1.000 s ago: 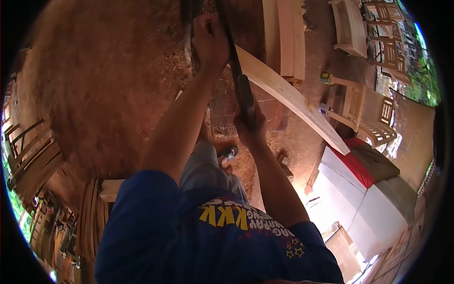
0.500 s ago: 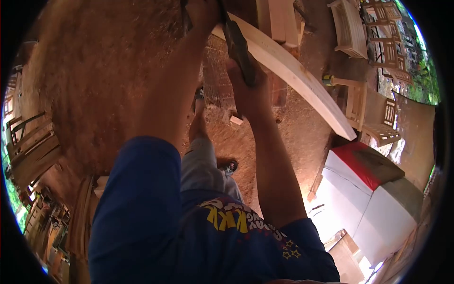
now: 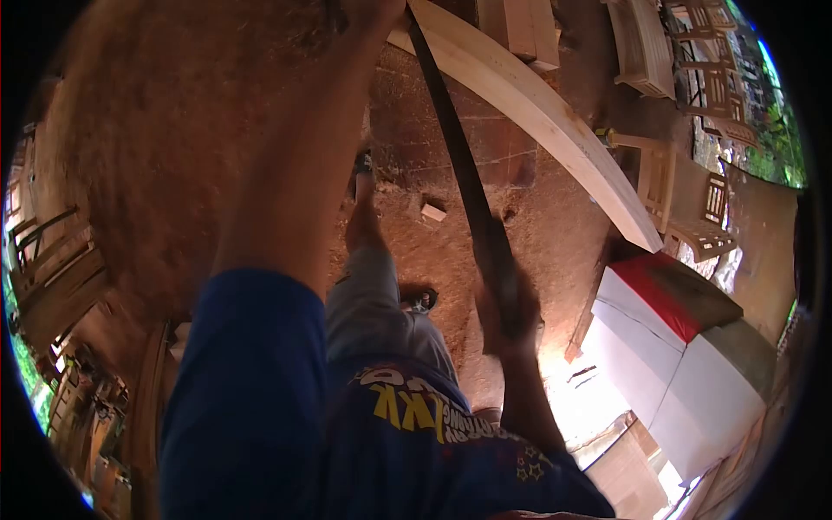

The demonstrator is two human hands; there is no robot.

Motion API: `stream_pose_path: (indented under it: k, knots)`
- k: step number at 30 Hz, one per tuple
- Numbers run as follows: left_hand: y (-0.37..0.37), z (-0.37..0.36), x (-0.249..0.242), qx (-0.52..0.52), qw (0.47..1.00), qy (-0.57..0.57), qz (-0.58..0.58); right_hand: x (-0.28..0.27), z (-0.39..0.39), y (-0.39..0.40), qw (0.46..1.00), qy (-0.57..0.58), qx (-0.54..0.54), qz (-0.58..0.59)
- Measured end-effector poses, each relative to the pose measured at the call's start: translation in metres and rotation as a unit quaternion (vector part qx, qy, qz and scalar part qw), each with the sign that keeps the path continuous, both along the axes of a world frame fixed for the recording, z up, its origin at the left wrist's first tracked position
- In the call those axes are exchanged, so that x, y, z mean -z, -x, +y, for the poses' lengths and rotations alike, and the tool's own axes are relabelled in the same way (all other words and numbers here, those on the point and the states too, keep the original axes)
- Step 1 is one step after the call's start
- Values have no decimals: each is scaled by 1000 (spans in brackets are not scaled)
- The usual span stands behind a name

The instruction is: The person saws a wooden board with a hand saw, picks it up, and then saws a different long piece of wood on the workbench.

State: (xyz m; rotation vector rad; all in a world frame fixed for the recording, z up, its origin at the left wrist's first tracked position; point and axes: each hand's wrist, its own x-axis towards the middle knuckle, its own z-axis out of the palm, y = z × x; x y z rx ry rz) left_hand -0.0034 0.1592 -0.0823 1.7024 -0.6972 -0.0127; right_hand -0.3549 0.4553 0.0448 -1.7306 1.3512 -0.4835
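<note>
Tool (image 3: 459,156): long, dark, saw-like, slanting from top centre to right of centre; I judge it light, thin and springy, best held at its lower, thicker end.
Right hand (image 3: 510,314): closed around that lower end, as far as the blur lets me see.
Left hand (image 3: 377,12): cut by the top edge; I cannot tell its opening or what it holds.
Board (image 3: 530,104): pale, arcing from top centre rightward; probably stiff, with square edges I'd grip across.
Room: floor (image 3: 173,156) spreads over the left; rightward, I'd mind the white-and-red block (image 3: 646,355).
</note>
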Motion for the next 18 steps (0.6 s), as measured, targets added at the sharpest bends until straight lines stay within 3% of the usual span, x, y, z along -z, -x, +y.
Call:
stream_pose_path:
  k: [2,3,6,9,12,15,16,18]
  knots:
    - [-4,1,1,34,998,35,30,38,-71,-59,993,-43,23,-108]
    - [1,2,1,51,996,51,48,62,-111,-91,991,65,-18,-118]
    - [-3,2,-1,21,999,36,22,12,-159,-152,988,-2,7,-151]
    - [7,7,-18,59,992,41,103,5,-159,-152,986,-14,24,-164]
    - [2,7,-21,49,996,3,81,16,-143,-139,985,-20,19,-171]
    - [-19,-11,23,25,991,50,-121,5,-102,-108,991,11,11,-136]
    - [-16,-6,28,23,996,26,-86,6,-71,-83,990,40,13,-135]
    - [-15,-16,16,13,1000,-8,-16,-16,-7,-22,999,-37,-25,11]
